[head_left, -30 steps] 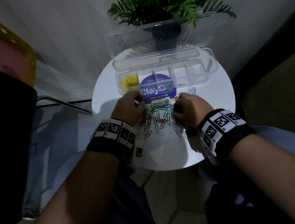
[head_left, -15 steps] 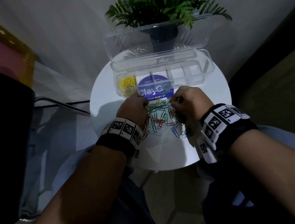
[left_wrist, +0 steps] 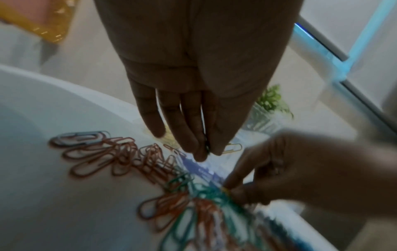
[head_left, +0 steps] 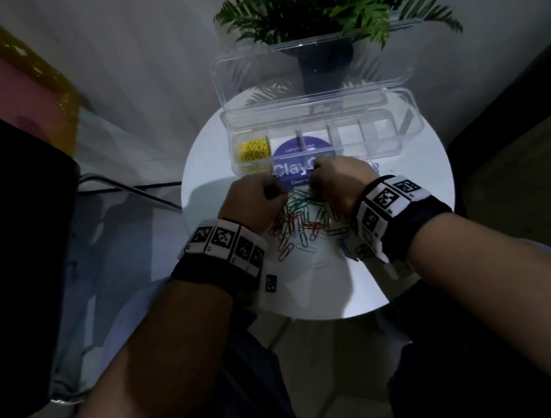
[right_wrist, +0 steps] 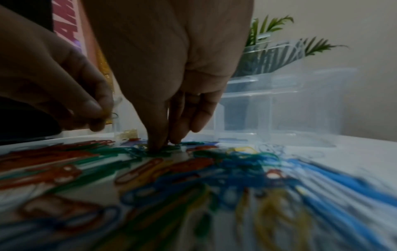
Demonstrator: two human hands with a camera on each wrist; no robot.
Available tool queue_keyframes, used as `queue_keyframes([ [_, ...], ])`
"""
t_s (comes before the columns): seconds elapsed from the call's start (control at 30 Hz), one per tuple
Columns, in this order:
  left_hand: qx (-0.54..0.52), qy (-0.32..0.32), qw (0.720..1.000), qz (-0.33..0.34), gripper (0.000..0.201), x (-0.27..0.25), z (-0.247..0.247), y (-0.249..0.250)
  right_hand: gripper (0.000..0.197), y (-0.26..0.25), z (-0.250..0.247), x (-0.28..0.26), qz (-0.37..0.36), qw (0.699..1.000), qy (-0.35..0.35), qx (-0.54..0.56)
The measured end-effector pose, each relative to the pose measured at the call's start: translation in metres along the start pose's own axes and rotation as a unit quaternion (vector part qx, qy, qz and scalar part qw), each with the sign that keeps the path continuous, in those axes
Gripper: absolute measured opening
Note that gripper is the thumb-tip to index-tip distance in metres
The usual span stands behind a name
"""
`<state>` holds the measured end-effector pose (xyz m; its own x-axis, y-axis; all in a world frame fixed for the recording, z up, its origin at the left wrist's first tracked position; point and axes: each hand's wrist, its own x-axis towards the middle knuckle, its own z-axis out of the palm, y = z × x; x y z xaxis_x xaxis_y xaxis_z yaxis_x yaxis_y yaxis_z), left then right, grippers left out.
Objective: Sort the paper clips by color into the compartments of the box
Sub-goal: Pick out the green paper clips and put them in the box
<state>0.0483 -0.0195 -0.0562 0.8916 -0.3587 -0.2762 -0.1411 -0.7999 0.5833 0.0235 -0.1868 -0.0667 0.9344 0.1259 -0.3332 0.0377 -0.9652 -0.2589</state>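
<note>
A heap of red, green and blue paper clips (head_left: 302, 223) lies on the round white table (head_left: 324, 288). Behind it stands the clear compartment box (head_left: 408, 144), lid up, with yellow clips (head_left: 255, 150) in its leftmost compartment. My left hand (head_left: 276, 193) hovers over the heap's far left edge. Its fingers and thumb (left_wrist: 206, 151) pinch a clip, also seen in the right wrist view (right_wrist: 101, 117). My right hand (head_left: 318, 185) pinches down into the green clips (right_wrist: 163, 142). A yellow bit shows at the right hand's fingertips (left_wrist: 234, 190).
A potted fern (head_left: 320, 11) stands behind the box against the wall. A purple round sticker (head_left: 292, 170) lies under the box's front. A few blue clips (head_left: 375, 166) lie apart at the right. A dark object fills the left side.
Both hands have drawn closer together at the far edge of the heap, near the box front. The right hand has shifted left onto the green clips.
</note>
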Motion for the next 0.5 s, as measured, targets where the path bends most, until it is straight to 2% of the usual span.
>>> queue_keyframes([
  [0.13, -0.068, -0.008, 0.998, -0.001, 0.005, -0.002, -0.006, -0.003, 0.026, 0.005, 0.006, -0.002, -0.015, 1.0, 0.015, 0.006],
  [0.2, -0.086, -0.005, 0.996, 0.001, 0.006, -0.002, -0.007, -0.005, 0.024, 0.006, 0.008, -0.004, -0.011, 0.999, 0.031, 0.024],
  [0.3, -0.099, -0.001, 0.995, -0.001, 0.009, -0.002, -0.008, -0.007, 0.021, 0.008, 0.011, -0.009, 0.018, 0.991, 0.068, 0.117],
  [0.4, -0.135, -0.001, 0.991, -0.006, 0.015, -0.004, -0.012, -0.007, 0.01, 0.011, 0.01, -0.018, 0.064, 0.952, 0.126, 0.271],
  [0.5, -0.202, 0.007, 0.979, -0.009, 0.022, -0.006, -0.018, -0.006, 0.002, 0.01, 0.005, -0.028, 0.08, 0.906, 0.123, 0.396],
])
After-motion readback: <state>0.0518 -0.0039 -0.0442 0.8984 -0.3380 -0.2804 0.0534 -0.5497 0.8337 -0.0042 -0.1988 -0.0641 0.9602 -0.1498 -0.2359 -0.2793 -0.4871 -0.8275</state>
